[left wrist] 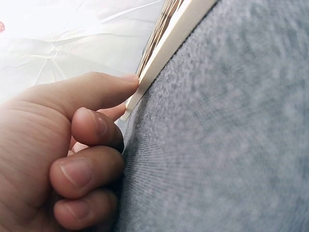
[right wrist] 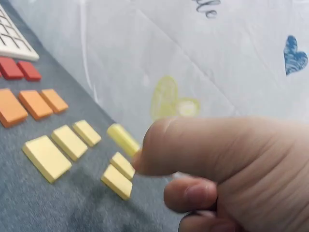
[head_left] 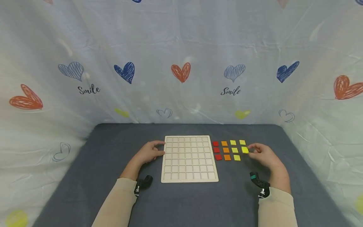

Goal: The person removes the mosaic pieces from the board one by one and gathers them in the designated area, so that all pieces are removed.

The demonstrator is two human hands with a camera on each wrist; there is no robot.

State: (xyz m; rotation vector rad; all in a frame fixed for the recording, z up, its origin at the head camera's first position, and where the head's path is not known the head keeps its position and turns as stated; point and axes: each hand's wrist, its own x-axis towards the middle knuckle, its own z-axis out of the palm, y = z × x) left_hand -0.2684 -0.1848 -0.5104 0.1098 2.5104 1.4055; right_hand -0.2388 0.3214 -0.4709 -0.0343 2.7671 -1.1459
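A light wooden board [head_left: 185, 159] with a grid of square cells lies flat on the table. My left hand [head_left: 149, 152] touches its left edge with the thumb and index finger, the other fingers curled in. The board's side appears narrow against the fingertips in the left wrist view. Between thumb and index finger my right hand [head_left: 262, 154] pinches a yellow square tile [right wrist: 123, 139], tilted and raised above the table. Two yellow tiles [right wrist: 117, 181] lie just beneath it in the right wrist view.
Right of the board, small tiles lie in columns: red tiles [head_left: 216, 150], orange tiles [head_left: 226, 150], and yellow tiles [head_left: 235, 150]. The dark grey cloth of the table [head_left: 187, 201] extends round the board. Behind hangs a white curtain [head_left: 204, 41] printed with hearts.
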